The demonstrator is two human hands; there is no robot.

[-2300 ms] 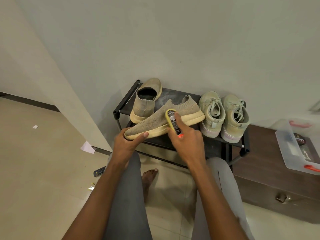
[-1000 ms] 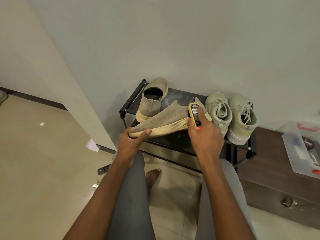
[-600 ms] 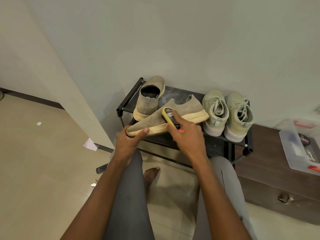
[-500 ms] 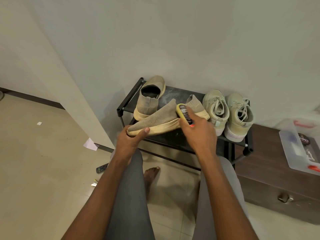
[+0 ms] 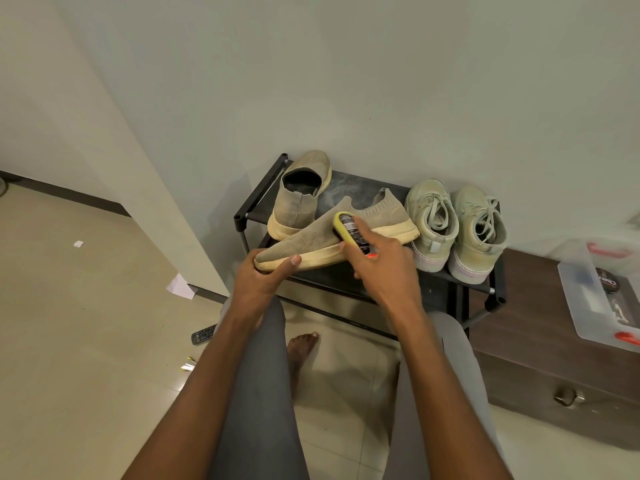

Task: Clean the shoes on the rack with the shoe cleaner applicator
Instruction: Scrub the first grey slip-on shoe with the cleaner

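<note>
Applicator [image 5: 352, 231] clasped in right fingers [image 5: 375, 252] against knit shoe [image 5: 332, 233], left fingers [image 5: 277, 268] gripping its toe.

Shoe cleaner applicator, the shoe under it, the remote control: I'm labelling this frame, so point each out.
shoe cleaner applicator [image 5: 351, 231], head view, on its printed label.
slip-on shoe [image 5: 304, 242], head view, on the knit upper near the toe.
remote control [image 5: 203, 334], head view, on its button face.

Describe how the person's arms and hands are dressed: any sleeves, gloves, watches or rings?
Both forearms are bare up to the frame edge, with no sleeves in view. The left hand and right hand wear no gloves, and no watch, bracelet or ring shows.
</note>
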